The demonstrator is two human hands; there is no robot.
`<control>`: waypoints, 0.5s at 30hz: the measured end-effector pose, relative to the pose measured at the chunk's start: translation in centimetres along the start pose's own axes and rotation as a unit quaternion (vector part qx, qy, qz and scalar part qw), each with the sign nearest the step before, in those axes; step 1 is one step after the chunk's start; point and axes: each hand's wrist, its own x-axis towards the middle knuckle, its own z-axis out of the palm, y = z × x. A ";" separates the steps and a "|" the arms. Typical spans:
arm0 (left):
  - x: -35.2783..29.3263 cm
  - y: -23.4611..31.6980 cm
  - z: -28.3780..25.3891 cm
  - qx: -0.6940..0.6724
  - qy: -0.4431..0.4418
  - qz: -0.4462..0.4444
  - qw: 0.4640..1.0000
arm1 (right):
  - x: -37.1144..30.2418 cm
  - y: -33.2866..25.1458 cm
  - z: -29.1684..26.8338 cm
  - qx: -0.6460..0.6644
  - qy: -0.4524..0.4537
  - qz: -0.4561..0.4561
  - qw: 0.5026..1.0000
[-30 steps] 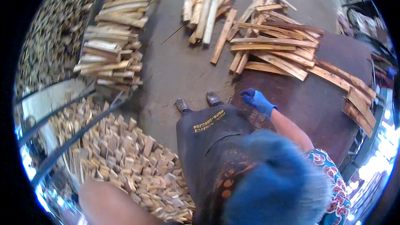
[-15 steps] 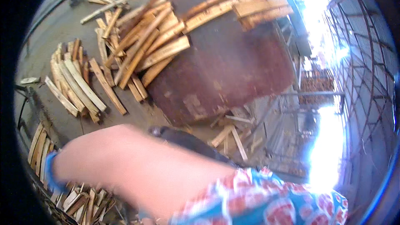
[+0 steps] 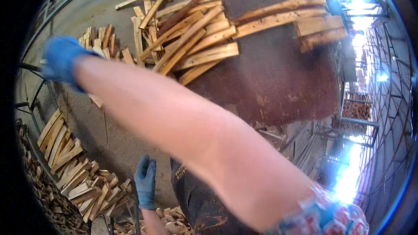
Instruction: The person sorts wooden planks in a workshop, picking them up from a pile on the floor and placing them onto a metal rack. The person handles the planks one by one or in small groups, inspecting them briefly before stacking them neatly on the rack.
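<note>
Up near the left rim, my right hand in its blue glove stretches across at the end of a bare forearm, blurred, so I cannot tell whether its grip is open or closed; it is nearest the short split wood pieces lying on the concrete floor. My left hand hangs low with fingers loosely spread and empty, just beside the heap of wood offcuts. These pieces look light, stiff, rough and splintery, so I judge that a hold around the middle suits them best.

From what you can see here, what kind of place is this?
Probably a wood-cutting yard or workshop: split planks lie across a rusty metal table, short offcuts are heaped on the concrete floor.
</note>
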 end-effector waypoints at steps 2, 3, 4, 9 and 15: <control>-0.9 0.1 0.8 -0.035 0.075 -0.018 0.996 | -5.0 5.3 2.2 -0.021 -0.082 0.089 0.992; -0.8 1.6 2.8 -0.057 0.048 -0.035 0.997 | -11.4 9.2 1.1 -0.048 -0.171 0.170 0.969; -0.7 1.3 3.5 -0.113 0.063 -0.080 0.988 | -16.0 10.2 -0.1 -0.033 -0.233 0.271 0.933; 1.0 -4.1 9.7 -0.222 0.069 -0.152 0.961 | -30.8 20.3 -10.7 -0.299 -0.330 0.383 0.809; 2.1 -5.2 15.1 -0.314 0.074 -0.209 0.923 | -31.1 28.3 -24.3 -0.584 -0.366 0.244 0.682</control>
